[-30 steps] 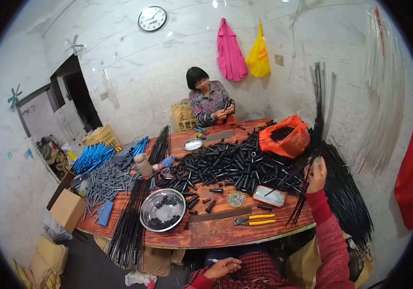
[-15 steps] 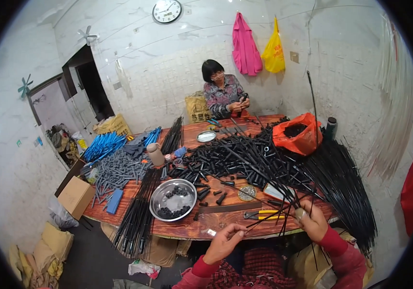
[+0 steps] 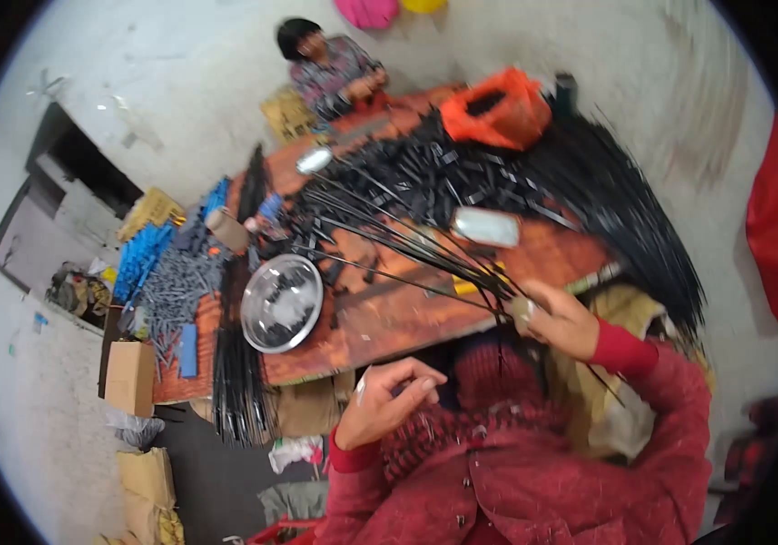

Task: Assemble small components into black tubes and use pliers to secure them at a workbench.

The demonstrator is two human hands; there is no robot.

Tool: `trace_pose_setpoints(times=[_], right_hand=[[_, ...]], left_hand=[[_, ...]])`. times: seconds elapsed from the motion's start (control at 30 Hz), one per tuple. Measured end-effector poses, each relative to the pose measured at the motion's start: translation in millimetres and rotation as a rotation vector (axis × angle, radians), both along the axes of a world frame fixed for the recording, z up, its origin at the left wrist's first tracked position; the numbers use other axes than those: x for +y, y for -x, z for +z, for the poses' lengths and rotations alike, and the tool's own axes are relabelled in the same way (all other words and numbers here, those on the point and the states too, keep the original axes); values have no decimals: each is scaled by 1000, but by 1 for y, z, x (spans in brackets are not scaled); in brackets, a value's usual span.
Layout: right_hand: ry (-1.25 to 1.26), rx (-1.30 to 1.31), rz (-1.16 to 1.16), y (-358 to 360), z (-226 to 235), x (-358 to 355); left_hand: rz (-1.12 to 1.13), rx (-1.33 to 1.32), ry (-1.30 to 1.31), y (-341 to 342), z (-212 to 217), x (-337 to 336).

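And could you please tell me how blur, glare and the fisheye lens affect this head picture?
In the head view, blur softens the black pieces and the rods at right; also in the head view, glints whiten the metal bowl, and the fisheye lens leaves dark, curved corners.

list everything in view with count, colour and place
table: one, reddish, centre
held rods: several, black, in right hand
loose rods: many, black, table's right
short pieces: many, black, mid table
grey pieces: many, grey, table's left
blue strands: many, blue, behind grey pieces
bowl: one, silver, front left
bag: one, orange, back right
box: one, brown, far left
block: one, blue, beside box
co-worker: one, patterned top, behind table
left hand: one, red cuff, above lap
right hand: one, red cuff, front right
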State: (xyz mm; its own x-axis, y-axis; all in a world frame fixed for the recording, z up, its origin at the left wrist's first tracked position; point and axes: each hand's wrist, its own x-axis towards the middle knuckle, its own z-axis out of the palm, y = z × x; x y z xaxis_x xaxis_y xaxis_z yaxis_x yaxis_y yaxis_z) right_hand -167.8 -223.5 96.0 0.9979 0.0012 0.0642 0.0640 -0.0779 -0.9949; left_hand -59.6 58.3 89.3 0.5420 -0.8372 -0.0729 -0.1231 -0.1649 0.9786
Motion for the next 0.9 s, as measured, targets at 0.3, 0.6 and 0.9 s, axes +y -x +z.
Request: trace_pose_setpoints(times=[0.3,0.6,0.9], right_hand=[[-280,234,29,6,-21,34],[-15,-50,-8,-5,-26,53],[-184,21,-33,-21,-21,60]], left_hand=[[-243,313,185,40,-32,-46],[114,-32,188,30,-21,-55],[316,266,484,19,-17,-86]])
